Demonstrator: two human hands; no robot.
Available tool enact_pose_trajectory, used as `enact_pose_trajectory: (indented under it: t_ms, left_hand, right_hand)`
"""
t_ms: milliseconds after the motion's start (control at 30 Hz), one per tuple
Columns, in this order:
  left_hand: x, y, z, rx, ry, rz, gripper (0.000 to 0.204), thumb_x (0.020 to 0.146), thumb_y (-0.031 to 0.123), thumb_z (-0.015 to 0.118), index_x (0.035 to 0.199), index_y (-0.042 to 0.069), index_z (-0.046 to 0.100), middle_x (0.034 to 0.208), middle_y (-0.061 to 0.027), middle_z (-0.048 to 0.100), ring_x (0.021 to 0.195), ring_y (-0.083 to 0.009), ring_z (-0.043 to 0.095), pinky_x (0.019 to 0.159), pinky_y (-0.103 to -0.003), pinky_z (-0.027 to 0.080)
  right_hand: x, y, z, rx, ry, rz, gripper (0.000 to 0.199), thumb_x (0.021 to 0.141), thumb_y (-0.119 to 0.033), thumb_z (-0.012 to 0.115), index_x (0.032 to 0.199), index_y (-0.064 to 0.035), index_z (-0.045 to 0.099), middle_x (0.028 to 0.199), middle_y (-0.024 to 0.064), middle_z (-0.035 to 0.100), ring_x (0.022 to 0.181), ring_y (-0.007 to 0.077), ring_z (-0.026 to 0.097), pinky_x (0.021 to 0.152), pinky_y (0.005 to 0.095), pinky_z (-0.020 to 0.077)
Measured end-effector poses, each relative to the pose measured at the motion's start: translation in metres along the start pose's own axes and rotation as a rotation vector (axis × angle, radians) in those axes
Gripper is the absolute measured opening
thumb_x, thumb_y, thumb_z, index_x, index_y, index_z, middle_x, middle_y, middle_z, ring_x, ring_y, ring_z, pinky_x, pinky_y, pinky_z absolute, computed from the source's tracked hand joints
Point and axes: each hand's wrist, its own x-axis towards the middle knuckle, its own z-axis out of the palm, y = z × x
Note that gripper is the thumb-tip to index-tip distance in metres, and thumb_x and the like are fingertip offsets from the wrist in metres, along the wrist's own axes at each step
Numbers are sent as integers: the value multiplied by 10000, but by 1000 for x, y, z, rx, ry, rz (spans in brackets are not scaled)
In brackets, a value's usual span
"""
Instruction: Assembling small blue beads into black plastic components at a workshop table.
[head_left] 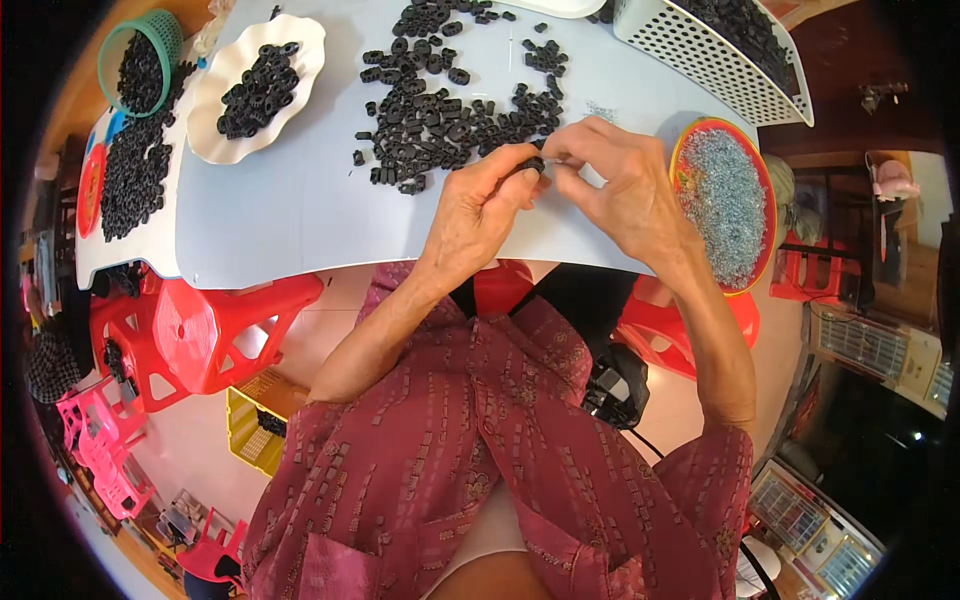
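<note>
Over the near edge of the table, my left hand (475,210) is closed on a small black plastic part (537,165), pinched between thumb and fingers. My right hand (630,185) meets it from the right, its thumb and forefinger pinched together at the part. Whatever the right fingertips hold is too small and hidden to name. Just beyond both hands spreads a loose pile of similar black parts (420,125). A few tiny clear pieces (600,112) lie past my right hand. To its right, a round red-and-yellow tray (769,215) holds many small clear bluish pieces (725,200).
A white scalloped dish (205,120) with black parts stands at the left. Beyond it are a green basket (170,35) and more black parts (135,175). A white perforated basket (690,45) fills the far right. Red stools (205,330) stand below the table.
</note>
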Motion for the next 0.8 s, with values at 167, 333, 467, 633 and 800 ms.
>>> enact_pose_trajectory:
  t_ms: [167,333,467,633,800]
  left_hand:
    - [0,-1,1,18,-10,0,244,944,86,487,1121,-55,578,860,-76,638,760,-121,584,706,-260,491]
    - [1,-1,-1,6,-10,7,214,924,81,484,1063,-53,577,845,-84,648,729,-126,588,672,-261,491]
    - [0,0,2,-53,44,1,212,930,84,471,1052,-50,580,834,-76,636,726,-120,575,669,-260,493]
    - [1,-1,-2,-112,2,6,224,938,98,478,1071,-46,587,845,-85,651,730,-116,582,676,-256,500]
    - [-2,1,-5,-212,63,-39,228,942,110,480,1067,-52,579,851,-95,661,742,-114,589,682,-258,502]
  right_hand:
    - [0,1,2,41,31,-65,146,784,16,622,927,-8,639,837,124,638,733,293,646,640,349,516]
    - [-1,-2,5,160,35,-50,140,808,20,619,946,6,637,848,111,651,725,247,654,662,318,521]
    - [-2,0,18,462,116,245,74,834,5,635,907,18,638,793,65,665,705,116,633,669,263,513]
    - [7,11,16,725,-22,317,79,867,-56,644,832,14,632,717,25,641,656,60,586,615,223,490]
    - [46,6,12,292,-96,299,169,856,-144,673,816,18,638,691,3,619,623,32,506,537,205,389]
